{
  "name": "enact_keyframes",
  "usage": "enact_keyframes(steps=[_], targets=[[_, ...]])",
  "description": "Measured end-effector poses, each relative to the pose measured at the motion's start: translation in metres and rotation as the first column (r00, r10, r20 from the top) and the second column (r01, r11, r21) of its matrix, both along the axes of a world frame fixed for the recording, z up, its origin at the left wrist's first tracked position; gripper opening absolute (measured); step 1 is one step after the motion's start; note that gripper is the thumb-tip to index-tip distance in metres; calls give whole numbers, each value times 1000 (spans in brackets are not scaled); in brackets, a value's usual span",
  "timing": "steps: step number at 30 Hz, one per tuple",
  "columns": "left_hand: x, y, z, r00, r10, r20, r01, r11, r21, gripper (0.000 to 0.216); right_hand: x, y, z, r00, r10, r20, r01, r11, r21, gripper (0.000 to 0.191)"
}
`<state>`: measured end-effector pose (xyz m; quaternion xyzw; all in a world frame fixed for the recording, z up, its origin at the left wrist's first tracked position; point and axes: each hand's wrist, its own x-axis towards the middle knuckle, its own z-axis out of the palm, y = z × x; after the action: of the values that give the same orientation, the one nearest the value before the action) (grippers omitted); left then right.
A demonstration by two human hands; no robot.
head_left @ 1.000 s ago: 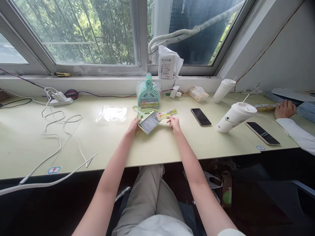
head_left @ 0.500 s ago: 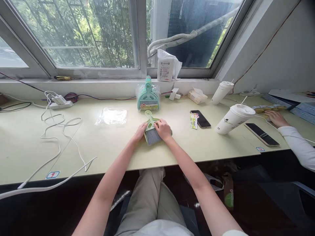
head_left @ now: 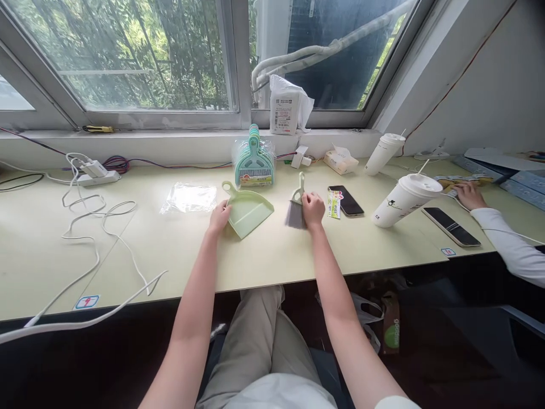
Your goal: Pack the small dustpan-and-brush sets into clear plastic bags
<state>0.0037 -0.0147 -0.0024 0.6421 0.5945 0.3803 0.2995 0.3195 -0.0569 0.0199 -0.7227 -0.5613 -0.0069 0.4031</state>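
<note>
Starting at the far left of the table (head_left: 162, 255), there's a white cable (head_left: 55, 329) wriggling all over the place, with a power strip (head_left: 99, 178) up near the wall; next over is a crinkly clear wrapper (head_left: 190, 197), lying flat; then the left hand (head_left: 220, 217), fingers pinched onto the left edge of a pale green dustpan (head_left: 249, 211), just below its handle; the pan's wide end faces right, and I can't tell if it touches the table; right behind it is a stack of bagged dustpan sets (head_left: 254, 159); a bit further right is the little brush (head_left: 294, 216), well clear of the pan, handle pointing away and grey bristles nearest the person; the right hand (head_left: 314, 209) has its fingers curled tight around it; just beside that, a bright label (head_left: 334, 204) overlaps a black phone (head_left: 349, 201); past those, a big white cup (head_left: 404, 201).
</note>
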Motion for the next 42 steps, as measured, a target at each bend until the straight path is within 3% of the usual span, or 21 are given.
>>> enact_keyframes(steps=[2,6,11,16,21,24,26,29,30,32,34,36,38,42], targets=[[-7,0,1,992,49,-116,-58,996,-69,30,11,-1,-5,983,-125,135,139,985,-101,40],[-9,-3,3,966,193,-172,-207,976,-66,33,11,-1,-14,932,-167,321,238,952,-195,39],[-7,-4,5,973,228,-41,-230,970,-79,40,-7,-3,-16,910,-144,388,241,947,-214,44],[-9,-8,5,934,273,-230,-284,959,-15,16,-19,0,-20,933,-75,352,166,957,-237,36],[10,-19,6,937,106,-334,-116,993,-9,27,-20,1,-18,977,-31,210,60,989,-136,25],[34,-28,6,938,-6,-346,25,998,50,37,-27,-1,-13,985,91,146,-79,993,-83,24],[46,-33,7,937,-176,-302,202,978,57,41,-36,-4,-11,961,224,160,-211,973,-97,23],[51,-35,9,880,-435,-191,452,890,57,36,-50,-8,-13,907,370,201,-348,927,-136,20],[49,-34,9,878,-442,-183,463,881,94,30,-53,-9,-14,897,394,202,-372,918,-140,20],[43,-33,11,919,-312,-242,365,905,217,27,-59,-9,-15,888,419,189,-400,907,-131,19],[38,-31,11,936,-119,-331,235,911,339,41,-62,-10,-16,886,430,170,-415,902,-118,18],[36,-29,8,926,-1,-377,164,902,400,50,-65,-11,-16,883,442,158,-426,896,-122,20],[35,-27,5,926,-26,-376,184,901,393,54,-67,-11,-17,871,465,157,-447,884,-138,21],[38,-27,1,927,-202,-316,305,896,322,55,-71,-13,-18,830,526,184,-508,850,-140,24]])
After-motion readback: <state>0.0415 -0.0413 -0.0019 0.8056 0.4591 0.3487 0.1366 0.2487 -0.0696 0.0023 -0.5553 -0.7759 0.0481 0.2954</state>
